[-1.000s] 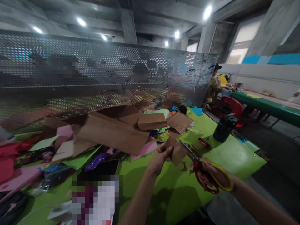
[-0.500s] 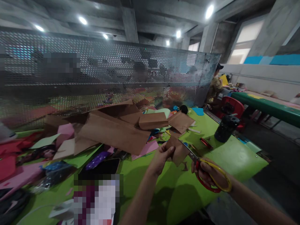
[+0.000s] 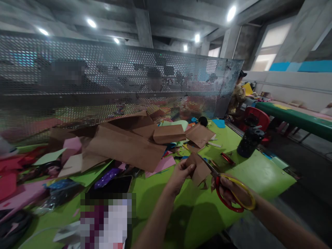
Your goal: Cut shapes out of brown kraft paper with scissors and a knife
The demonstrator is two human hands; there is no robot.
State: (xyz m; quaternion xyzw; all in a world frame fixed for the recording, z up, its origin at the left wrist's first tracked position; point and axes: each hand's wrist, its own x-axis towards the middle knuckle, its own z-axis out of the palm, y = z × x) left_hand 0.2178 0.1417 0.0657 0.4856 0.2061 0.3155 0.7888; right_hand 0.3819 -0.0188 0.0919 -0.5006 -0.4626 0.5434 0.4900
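Note:
My left hand [image 3: 181, 175] pinches a small piece of brown paper [image 3: 199, 170] between thumb and fingers. In my right hand [image 3: 230, 190] are scissors [image 3: 248, 195] with one red and one yellow handle loop. Their blades point up and left, against the upper right edge of the brown piece. A small brown scrap shows just below the piece. Behind my hands, large folded brown sheets [image 3: 127, 145] lie across the green table [image 3: 261, 173].
A dark cup [image 3: 249, 142] and a red shiny item [image 3: 228, 158] stand or lie at right. Coloured paper, a purple packet [image 3: 107, 177] and a dark bag [image 3: 15, 226] cover the left. A perforated metal screen [image 3: 109, 76] closes the back; a person [image 3: 237, 95] is beyond.
The brown piece has tilted and moved slightly down in my left hand. The scissor loops look a little wider apart, with the blades still at the paper's edge.

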